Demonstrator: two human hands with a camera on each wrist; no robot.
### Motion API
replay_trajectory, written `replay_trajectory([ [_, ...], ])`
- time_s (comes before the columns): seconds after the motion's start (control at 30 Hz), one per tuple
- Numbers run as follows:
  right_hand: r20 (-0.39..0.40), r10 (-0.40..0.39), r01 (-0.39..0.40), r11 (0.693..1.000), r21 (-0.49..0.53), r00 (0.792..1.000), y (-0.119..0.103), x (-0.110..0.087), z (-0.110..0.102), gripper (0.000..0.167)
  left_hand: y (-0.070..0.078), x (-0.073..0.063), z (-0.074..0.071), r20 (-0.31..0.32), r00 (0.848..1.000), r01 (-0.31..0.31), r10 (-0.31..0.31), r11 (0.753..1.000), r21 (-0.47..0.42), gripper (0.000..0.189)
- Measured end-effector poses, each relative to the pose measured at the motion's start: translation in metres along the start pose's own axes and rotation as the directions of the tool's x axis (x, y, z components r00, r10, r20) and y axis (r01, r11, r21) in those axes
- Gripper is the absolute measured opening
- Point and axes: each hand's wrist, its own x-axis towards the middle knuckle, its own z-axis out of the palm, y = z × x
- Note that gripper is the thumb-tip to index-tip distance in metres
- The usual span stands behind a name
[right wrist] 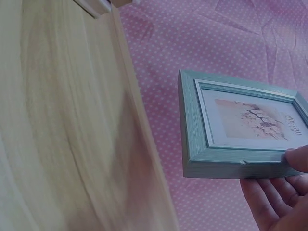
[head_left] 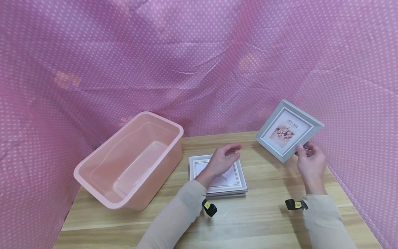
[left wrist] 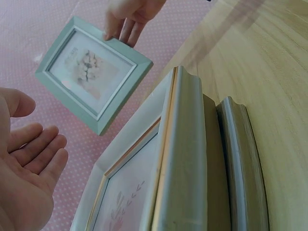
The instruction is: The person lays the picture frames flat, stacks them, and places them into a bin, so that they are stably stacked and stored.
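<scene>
Your right hand [head_left: 312, 164] pinches the green frame [head_left: 288, 132] by its lower right edge, raised near the table's [head_left: 261, 221] far right corner; your left hand [head_left: 222, 159], fingers loose and holding nothing, is over the stacked frames [head_left: 228, 178]; green frame looks light, stiff, probably not slippery; front may crack if glazed; grip the borders only.

I could pass over the bare tabletop [head_left: 264, 185] between the stacked frames [head_left: 228, 180] and the raised green frame [head_left: 287, 131]. On the left, the pink tub [head_left: 161, 173] stands in my way.
</scene>
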Motion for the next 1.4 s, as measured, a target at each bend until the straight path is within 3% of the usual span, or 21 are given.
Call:
replay_trajectory([
  [0.8, 0.006, -0.070, 0.070, 0.997, 0.035, 0.998, -0.024, -0.014, -0.007, 0.039, -0.003, 0.003, 0.001, -0.001, 1.000, 0.022, -0.022, 1.000, 0.000, 0.043],
  [1.4, 0.047, -0.085, 0.084, 0.996, 0.027, 0.995, -0.042, -0.033, -0.011, 0.036, -0.001, 0.005, -0.002, -0.049, 0.999, 0.020, -0.019, 1.000, 0.013, 0.043],
])
